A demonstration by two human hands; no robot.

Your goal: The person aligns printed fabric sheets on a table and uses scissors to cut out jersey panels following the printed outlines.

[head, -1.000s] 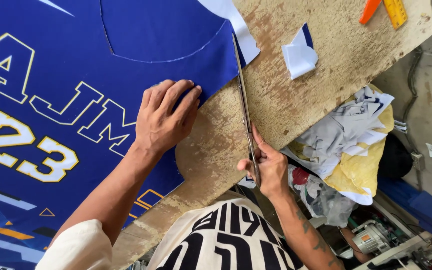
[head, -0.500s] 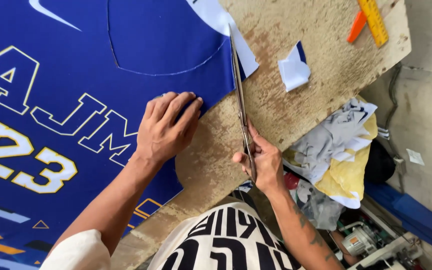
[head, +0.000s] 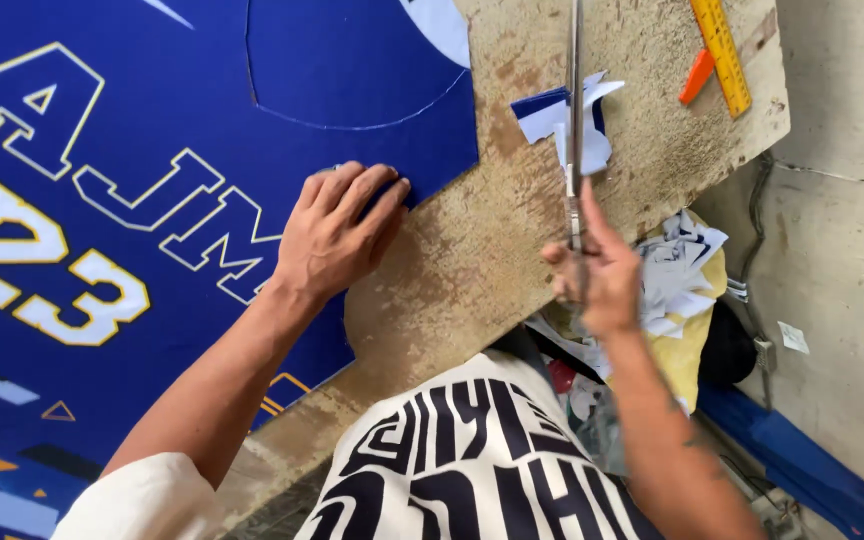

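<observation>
Our left hand (head: 337, 232) presses flat, fingers spread, on the blue printed fabric (head: 152, 200); our right hand (head: 592, 270) grips long steel scissors (head: 574, 120), and we think the fabric may slip.

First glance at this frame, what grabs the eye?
The big blue printed fabric with white and yellow lettering fills the left of the worn wooden table, and the left hand presses flat on its edge. To the right, the right hand holds long scissors pointing away, beside a blue-and-white scrap.
</observation>
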